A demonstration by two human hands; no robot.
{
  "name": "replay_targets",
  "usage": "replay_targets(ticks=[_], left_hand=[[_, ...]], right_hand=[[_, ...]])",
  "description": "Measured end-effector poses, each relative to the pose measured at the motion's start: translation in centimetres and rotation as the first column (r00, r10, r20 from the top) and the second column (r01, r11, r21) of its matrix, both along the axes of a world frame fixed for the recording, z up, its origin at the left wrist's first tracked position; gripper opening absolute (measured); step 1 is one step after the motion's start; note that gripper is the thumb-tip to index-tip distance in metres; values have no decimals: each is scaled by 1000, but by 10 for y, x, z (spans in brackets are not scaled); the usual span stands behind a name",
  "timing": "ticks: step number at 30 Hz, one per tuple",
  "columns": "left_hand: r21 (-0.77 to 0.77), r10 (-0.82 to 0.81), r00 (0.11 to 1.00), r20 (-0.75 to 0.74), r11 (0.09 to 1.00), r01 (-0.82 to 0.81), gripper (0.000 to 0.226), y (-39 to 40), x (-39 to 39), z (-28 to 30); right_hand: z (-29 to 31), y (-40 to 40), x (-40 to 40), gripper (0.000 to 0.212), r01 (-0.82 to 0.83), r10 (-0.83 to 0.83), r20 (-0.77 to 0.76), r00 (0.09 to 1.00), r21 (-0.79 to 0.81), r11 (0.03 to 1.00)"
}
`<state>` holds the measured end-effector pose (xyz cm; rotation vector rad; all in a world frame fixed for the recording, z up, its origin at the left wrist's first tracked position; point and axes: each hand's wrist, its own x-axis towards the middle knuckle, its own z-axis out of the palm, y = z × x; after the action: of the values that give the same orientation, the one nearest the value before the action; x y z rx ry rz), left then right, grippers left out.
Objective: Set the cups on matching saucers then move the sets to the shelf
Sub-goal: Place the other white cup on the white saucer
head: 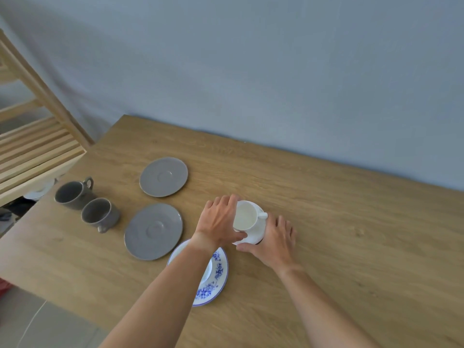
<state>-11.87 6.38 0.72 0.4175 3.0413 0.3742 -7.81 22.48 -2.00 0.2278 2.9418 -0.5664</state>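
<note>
A white cup (246, 217) stands on a white saucer (258, 234) near the middle of the table. My left hand (219, 219) wraps the cup's left side. My right hand (275, 241) holds the saucer's right and front edge. A blue-flowered saucer (217, 275) lies under my left forearm, partly hidden. Two grey saucers, one far (163, 177) and one near (153, 231), lie empty to the left. Two grey cups, one far (72, 194) and one near (100, 214), stand further left on the bare table.
The wooden table (326, 209) meets a blue-grey wall at its far edge. A slatted wooden shelf (37, 151) stands past the table's left end. Floor and some dark clutter show below the shelf.
</note>
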Motion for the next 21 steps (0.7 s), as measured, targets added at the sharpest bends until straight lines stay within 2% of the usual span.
replay_targets(ticks=[3,6,7,10,13,15,18,21], left_hand=[[-21,-10,1000,29,1000,10,89,-1,0,2],[-35,2,999,37,999,-1,96,-10,3,8],[-30,11,999,35,999,-10,97,-16,4,10],[-14,60,998,19,998,-59,99,-41,7,19],[-27,140,990,-18,990,-141,97,-77,17,24],[-47,237,968,-78,969,-241,82,-105,26,24],[-105,410,893,-185,895,-433,72,-149,39,22],[-106,589,784,-193,782,-614,73,-189,47,19]], right_hand=[[7,7,0,110,-13,14,65,998,-13,1000],[18,23,-7,107,-45,39,201,979,28,999],[23,29,-13,102,-41,29,243,970,46,998],[42,44,-32,72,35,-65,276,959,112,993],[63,41,-50,56,135,-154,153,976,129,983],[74,22,-60,62,137,-138,34,990,48,989],[81,-33,-69,78,-12,8,-88,996,-49,999],[79,-100,-64,82,-205,200,-71,977,-75,976]])
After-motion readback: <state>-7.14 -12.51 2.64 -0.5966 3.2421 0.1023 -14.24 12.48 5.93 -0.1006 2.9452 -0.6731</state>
